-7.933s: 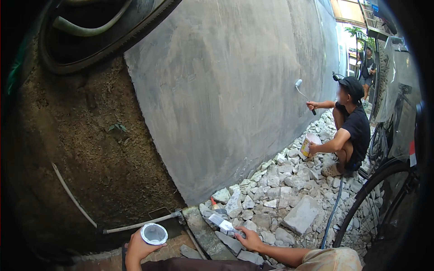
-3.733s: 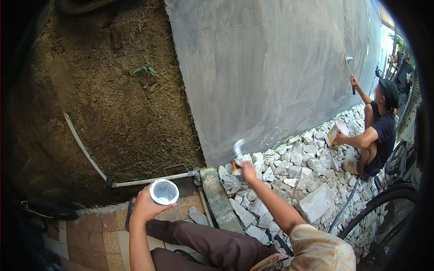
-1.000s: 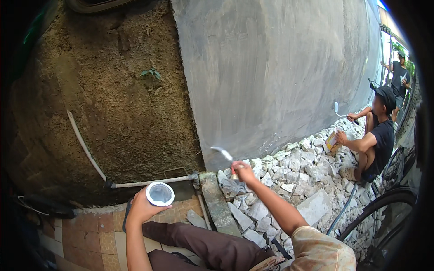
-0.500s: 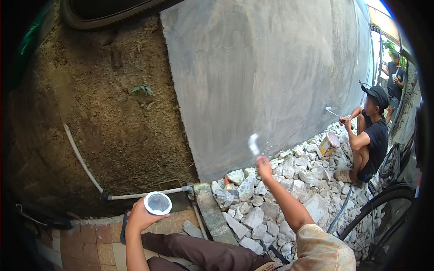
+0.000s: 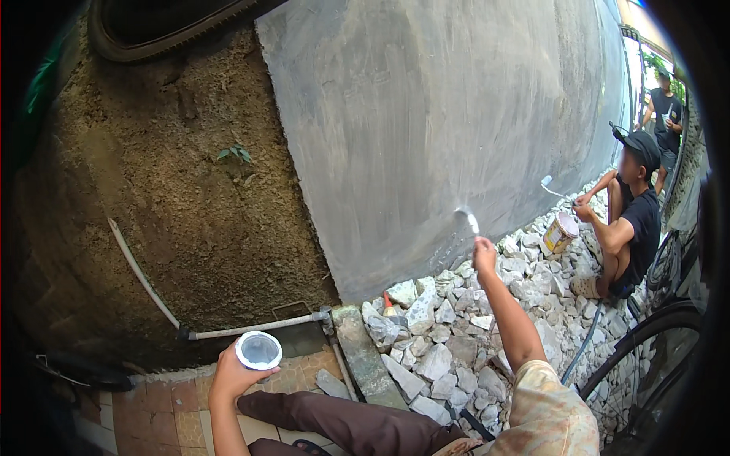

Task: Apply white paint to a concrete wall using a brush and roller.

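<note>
My left hand [image 5: 232, 372] is closed around a round white-rimmed cup [image 5: 258, 334], held upright above the tiled floor. Greyish content shows inside the cup, but I cannot tell how much. Stretched out to the wall, my right hand [image 5: 484, 254] grips a paintbrush [image 5: 473, 223] by its white handle. The bristles are blurred and appear to touch the lower part of the grey plastered wall [image 5: 380, 144]. A few pale marks show on the wall near the rubble.
Broken white stones [image 5: 436, 362] line the wall's foot. To the right, a crouching person [image 5: 646, 220] holds a small roller [image 5: 547, 181] beside a paint bucket [image 5: 561, 232]; another person [image 5: 664, 114] stands behind. A pipe [image 5: 251, 326], a concrete kerb [image 5: 357, 349] and a bicycle wheel [image 5: 646, 342] are nearby.
My right hand has moved right and slightly up with the paintbrush, bringing its bristles to the wall. The left hand still holds the cup. The crouching person's roller has shifted slightly.
</note>
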### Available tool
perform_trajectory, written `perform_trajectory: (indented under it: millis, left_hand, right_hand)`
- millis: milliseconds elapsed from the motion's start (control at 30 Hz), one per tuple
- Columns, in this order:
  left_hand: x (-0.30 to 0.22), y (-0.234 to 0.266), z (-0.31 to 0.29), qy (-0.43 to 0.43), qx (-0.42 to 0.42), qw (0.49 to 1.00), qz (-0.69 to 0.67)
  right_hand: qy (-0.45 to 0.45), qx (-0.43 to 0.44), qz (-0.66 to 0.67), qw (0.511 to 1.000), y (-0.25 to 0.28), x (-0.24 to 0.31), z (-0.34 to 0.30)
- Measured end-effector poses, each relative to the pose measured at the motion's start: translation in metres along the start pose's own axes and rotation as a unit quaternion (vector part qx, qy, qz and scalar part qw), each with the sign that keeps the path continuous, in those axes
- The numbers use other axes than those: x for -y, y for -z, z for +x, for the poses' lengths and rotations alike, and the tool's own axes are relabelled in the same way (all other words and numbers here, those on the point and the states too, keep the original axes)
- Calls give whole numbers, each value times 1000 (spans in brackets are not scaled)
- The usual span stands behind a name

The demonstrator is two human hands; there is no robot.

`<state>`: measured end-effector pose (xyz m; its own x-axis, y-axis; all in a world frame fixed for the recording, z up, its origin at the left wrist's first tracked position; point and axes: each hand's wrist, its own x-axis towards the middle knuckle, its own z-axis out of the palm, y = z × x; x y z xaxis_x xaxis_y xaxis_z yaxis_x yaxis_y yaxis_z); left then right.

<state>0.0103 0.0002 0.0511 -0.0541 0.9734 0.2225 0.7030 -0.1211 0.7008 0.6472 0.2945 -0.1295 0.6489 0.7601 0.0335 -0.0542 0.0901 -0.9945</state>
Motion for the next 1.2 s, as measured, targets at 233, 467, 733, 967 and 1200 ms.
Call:
perform_trajectory:
  millis: [233, 467, 733, 967, 1200]
  left_hand:
    - [-15, -4, 6, 30, 5, 998, -58]
    - [-10, -10, 8, 25, 31, 999, -19]
    - [-13, -1, 2, 35, 4, 998, -47]
    - [-13, -5, 6, 30, 5, 999, -41]
    - [-6, -6, 6, 15, 13, 1000, -21]
  right_hand:
    - [103, 16, -144, 984, -7, -33, -25]
    - [-77, 357, -276, 889, -1, -71, -84]
    - [64, -17, -133, 989, 11, -20, 25]
    - [20, 104, -215, 971, 2, -73, -18]
    - [-25, 328, -308, 893, 12, -74, -49]
